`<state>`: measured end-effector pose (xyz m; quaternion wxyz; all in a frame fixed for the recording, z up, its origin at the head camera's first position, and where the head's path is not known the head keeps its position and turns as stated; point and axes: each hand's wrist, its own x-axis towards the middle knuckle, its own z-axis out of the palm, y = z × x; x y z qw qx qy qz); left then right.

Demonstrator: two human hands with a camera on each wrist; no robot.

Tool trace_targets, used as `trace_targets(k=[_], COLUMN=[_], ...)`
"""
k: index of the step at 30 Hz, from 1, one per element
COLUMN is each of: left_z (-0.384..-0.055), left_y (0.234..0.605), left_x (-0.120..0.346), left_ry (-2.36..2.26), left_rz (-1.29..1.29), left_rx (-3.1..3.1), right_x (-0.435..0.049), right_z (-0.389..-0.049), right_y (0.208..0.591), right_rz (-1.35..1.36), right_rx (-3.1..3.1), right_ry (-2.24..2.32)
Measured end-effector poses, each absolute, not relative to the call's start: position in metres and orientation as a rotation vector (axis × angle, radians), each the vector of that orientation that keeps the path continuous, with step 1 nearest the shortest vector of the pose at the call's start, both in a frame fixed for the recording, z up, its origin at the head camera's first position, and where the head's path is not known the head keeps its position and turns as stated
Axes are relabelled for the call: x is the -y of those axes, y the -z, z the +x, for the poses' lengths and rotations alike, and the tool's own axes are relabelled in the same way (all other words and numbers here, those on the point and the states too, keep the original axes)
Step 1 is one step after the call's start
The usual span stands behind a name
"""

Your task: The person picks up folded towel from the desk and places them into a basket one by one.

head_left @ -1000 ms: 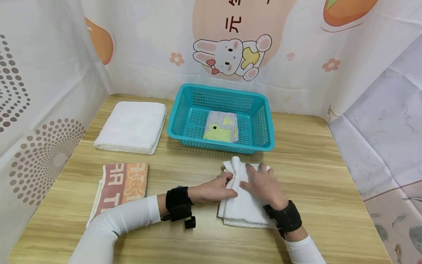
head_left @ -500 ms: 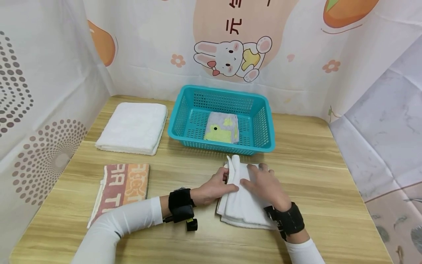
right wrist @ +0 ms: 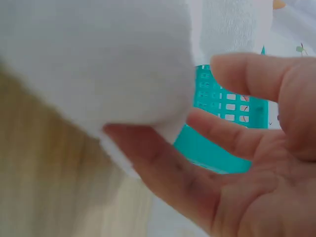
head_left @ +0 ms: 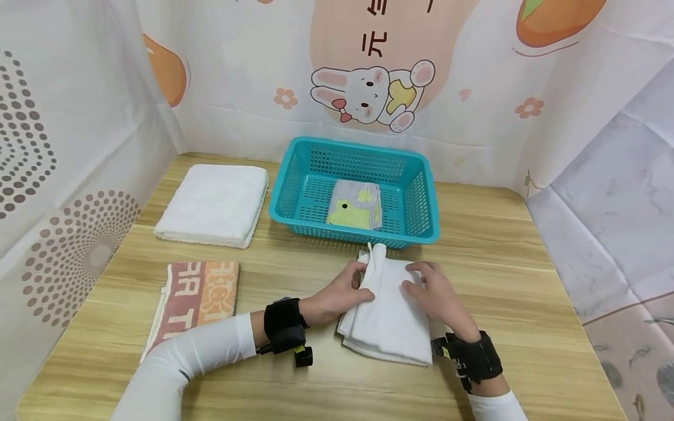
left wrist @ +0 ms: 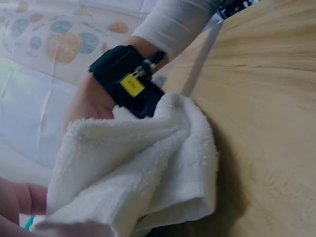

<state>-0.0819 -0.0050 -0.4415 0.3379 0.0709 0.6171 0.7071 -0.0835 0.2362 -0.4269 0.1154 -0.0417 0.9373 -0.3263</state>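
Observation:
A white terry towel (head_left: 397, 316), folded with its left part standing up in a soft ridge, lies in front of the basket. At that ridge my left hand (head_left: 337, 301) pinches the cloth, thumb on the near side and fingers behind. My right hand (head_left: 437, 295) is at the towel's right edge, fingers loosely bent. In the right wrist view one finger of the right hand (right wrist: 247, 173) touches the towel (right wrist: 123, 64), while the thumb stands apart. The left wrist view shows the towel (left wrist: 133, 168) raised in creases between both hands.
Behind the towel stands a teal basket (head_left: 286, 219) holding a folded grey and yellow-green cloth (head_left: 353, 207). Another folded white towel (head_left: 213, 204) lies at the back left. A red and orange patterned towel (head_left: 200, 295) lies partly under the left forearm.
My right hand has shifted a little right, off the towel's middle to its right edge. The towel has slid slightly left and its left ridge has been raised and reshaped by my left hand.

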Motion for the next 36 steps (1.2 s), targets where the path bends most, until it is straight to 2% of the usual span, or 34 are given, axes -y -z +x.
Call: trace_targets(k=[8,15,19,26,36], left_z=[-0.086,-0.085,-0.084,-0.083,-0.081], left_y=[0.444,0.450,0.454,0.454,0.454], left_x=[0.011,0.011,0.014,0.022,0.035], left_ry=[-1.748,-1.788,-1.798,-1.784,-1.731], left_rz=[0.199,0.175,0.165,0.334,0.233], left_rx=[-1.686,-1.791,-1.923,-1.884,-1.833], right_x=[-0.249,-0.261,-0.257,-0.237,-0.222], right_z=[-0.074,-0.053,-0.044,-0.037,-0.033], right_y=[0.436,0.440,0.439,0.440,0.450], right_rz=[-0.021,0.015,0.106,0.323,-0.064], right_rx=[-2.682,-2.626,-2.432,-2.107,-2.233], right_ry=[1.199,1.240,1.413,1.733,1.610])
